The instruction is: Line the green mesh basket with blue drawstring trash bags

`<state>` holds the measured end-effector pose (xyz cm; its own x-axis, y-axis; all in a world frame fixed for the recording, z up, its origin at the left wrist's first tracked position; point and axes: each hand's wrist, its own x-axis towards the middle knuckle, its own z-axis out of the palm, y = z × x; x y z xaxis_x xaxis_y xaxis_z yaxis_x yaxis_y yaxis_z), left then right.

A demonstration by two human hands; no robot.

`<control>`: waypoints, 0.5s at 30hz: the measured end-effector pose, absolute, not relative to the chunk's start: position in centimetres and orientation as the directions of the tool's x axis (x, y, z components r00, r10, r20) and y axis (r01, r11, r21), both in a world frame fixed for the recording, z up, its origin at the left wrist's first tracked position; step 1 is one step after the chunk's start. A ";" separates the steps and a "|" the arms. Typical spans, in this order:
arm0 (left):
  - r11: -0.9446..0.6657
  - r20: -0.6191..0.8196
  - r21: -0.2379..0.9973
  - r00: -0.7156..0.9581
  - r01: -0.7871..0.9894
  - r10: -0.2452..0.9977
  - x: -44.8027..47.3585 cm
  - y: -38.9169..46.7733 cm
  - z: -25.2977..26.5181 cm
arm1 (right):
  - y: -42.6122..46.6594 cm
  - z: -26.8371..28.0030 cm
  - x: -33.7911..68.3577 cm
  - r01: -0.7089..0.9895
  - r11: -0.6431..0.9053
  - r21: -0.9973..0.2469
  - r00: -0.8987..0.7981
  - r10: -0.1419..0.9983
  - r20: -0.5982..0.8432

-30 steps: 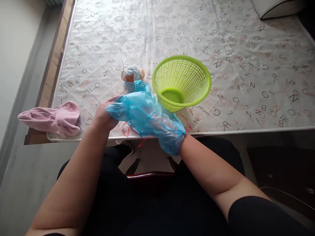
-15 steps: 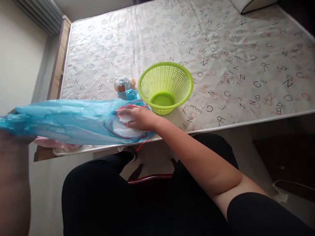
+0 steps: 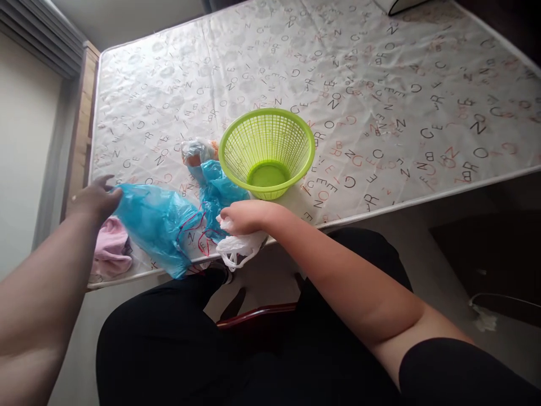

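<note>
My left hand point(image 3: 96, 198) is at the left end of a thin blue plastic bag point(image 3: 150, 214) with a red drawstring. Its fingers are spread, and its thumb side meets the bag's edge. In my right hand point(image 3: 249, 216) I grip a crumpled white plastic bag point(image 3: 240, 248), whose loop handles hang over the mattress edge. Another blue plastic bag point(image 3: 220, 186) lies bunched between the hands. A green mesh basket point(image 3: 267, 152) stands upright just beyond my right hand, with nothing inside it. Behind the bunched bag is a clear bundle with orange parts point(image 3: 198, 152).
Everything lies on a letter-patterned mattress point(image 3: 401, 129) with a wooden bed frame point(image 3: 79, 118) at the left. A pink cloth point(image 3: 112, 248) is below my left hand. A white object point(image 3: 399, 4) sits at the far right edge. My legs are under the near edge.
The blue bag, stretched out to the left before, has dropped onto the mattress. My left hand has moved in and spread its fingers. My right hand has come out of the bag with the white bag.
</note>
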<state>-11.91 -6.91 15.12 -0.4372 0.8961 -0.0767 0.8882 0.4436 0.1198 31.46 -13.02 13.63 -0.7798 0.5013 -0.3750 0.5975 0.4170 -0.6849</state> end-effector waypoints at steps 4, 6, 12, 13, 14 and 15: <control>0.463 0.168 0.274 -0.516 0.843 0.840 -10.7 -6.6 14.4 | -13.0 13.5 31.8 0.616 0.387 -0.686 -0.740 0.582 -0.337; 0.563 0.191 0.418 -0.675 0.713 0.713 -9.8 -8.1 13.3 | -13.1 13.2 31.6 0.615 0.345 -0.709 -0.695 0.661 -0.282; 0.687 -0.267 0.460 -0.651 0.562 0.711 -7.6 -14.7 5.6 | -13.1 12.6 30.4 0.632 0.184 -0.753 -0.576 0.762 -0.298; 0.679 -0.330 0.452 -0.599 0.578 0.730 -7.4 -15.5 4.4 | -13.1 12.5 30.1 0.626 0.185 -0.757 -0.588 0.750 -0.302; 0.673 -0.388 0.448 -0.550 0.589 0.739 -7.2 -16.1 3.5 | -13.2 12.3 29.9 0.612 0.193 -0.767 -0.607 0.737 -0.298; 0.664 -0.437 0.440 -0.502 0.604 0.746 -7.1 -16.5 2.8 | -13.2 12.1 29.6 0.593 0.197 -0.781 -0.625 0.724 -0.292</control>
